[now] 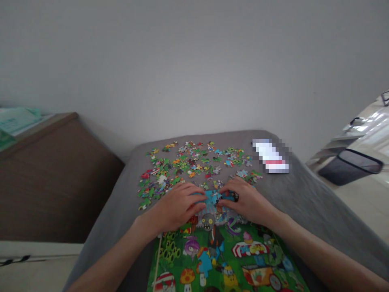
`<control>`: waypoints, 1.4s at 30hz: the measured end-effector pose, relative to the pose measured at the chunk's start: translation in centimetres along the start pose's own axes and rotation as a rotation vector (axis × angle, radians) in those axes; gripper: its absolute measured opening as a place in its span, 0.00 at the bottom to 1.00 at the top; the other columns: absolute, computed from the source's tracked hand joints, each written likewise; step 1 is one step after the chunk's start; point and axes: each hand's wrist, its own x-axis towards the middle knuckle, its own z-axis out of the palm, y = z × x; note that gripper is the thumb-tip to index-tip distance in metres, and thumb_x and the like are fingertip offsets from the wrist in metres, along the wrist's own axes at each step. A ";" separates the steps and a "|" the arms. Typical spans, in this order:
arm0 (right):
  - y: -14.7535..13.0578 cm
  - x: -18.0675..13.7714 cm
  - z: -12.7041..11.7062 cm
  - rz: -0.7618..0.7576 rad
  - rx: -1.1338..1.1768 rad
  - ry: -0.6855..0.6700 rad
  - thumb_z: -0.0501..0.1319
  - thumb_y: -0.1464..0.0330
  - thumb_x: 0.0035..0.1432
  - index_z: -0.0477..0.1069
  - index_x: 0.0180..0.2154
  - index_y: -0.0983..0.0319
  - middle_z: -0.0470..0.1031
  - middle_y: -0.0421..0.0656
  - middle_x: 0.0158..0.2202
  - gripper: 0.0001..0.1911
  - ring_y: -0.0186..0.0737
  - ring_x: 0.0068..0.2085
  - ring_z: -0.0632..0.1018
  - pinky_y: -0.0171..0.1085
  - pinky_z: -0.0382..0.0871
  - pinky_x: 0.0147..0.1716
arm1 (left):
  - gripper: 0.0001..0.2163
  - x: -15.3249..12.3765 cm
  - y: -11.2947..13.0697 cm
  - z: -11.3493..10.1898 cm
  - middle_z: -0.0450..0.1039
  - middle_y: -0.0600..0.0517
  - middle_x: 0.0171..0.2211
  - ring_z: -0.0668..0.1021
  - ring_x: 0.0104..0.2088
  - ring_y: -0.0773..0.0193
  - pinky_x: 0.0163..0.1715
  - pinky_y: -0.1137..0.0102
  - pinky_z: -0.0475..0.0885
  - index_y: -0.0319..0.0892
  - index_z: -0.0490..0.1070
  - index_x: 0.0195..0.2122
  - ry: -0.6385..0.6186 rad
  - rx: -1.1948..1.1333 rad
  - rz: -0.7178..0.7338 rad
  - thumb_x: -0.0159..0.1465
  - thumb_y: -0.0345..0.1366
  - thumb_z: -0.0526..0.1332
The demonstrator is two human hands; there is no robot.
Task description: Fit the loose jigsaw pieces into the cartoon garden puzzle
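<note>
A partly assembled jigsaw puzzle (pixel 219 239) with cartoon plants and zombies on green lies in front of me. My left hand (pixel 184 202) rests over its upper left part, fingers stretched out across the blue section. At the upper right, my right hand (pixel 244 200) has its thumb and index finger around a small blue puzzle piece (pixel 217 198), at the top edge of the picture. The fingers partly hide this piece. Beyond both hands, many loose puzzle pieces (pixel 191 162) are scattered. A light blue piece-shaped patch (pixel 205 261) shows on the lower picture.
A grey cloth-covered surface (pixel 127 202) carries everything and meets a pale wall (pixel 194 73). A lit phone (pixel 270 156) lies at its far right. To the left stands a brown cabinet (pixel 54 178) with a green packet (pixel 20 119) on top.
</note>
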 end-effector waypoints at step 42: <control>-0.1 -0.1 0.6 -0.024 -0.064 -0.024 0.55 0.71 0.67 0.76 0.46 0.61 0.78 0.45 0.39 0.12 0.45 0.44 0.75 0.46 0.67 0.48 | 0.18 -0.4 2.0 1.9 0.73 0.47 0.55 0.73 0.55 0.51 0.54 0.55 0.67 0.42 0.68 0.58 -0.060 0.202 -0.047 0.71 0.44 0.56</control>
